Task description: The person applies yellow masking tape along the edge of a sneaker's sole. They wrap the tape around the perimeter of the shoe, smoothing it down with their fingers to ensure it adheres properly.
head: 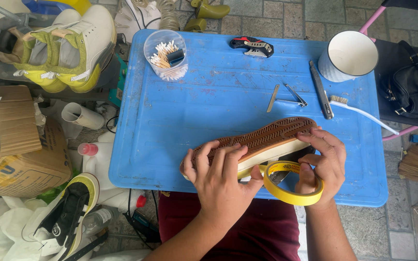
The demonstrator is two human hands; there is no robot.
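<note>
The left hand (218, 176) grips a shoe (262, 140) held sole-up over the blue table (194, 111). The right hand (322, 162) holds its heel and a yellow tape roll (291, 193)

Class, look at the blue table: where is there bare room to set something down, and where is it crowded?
Free: the blue table left of the shoe, and its middle between cotton-swab cup and metal tools. Crowded: the right end, around the mug, brush, and both hands.

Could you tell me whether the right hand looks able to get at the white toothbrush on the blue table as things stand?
Probably not at once: the right hand holds the yellow tape roll against the shoe, though the toothbrush lies unobstructed.
</note>
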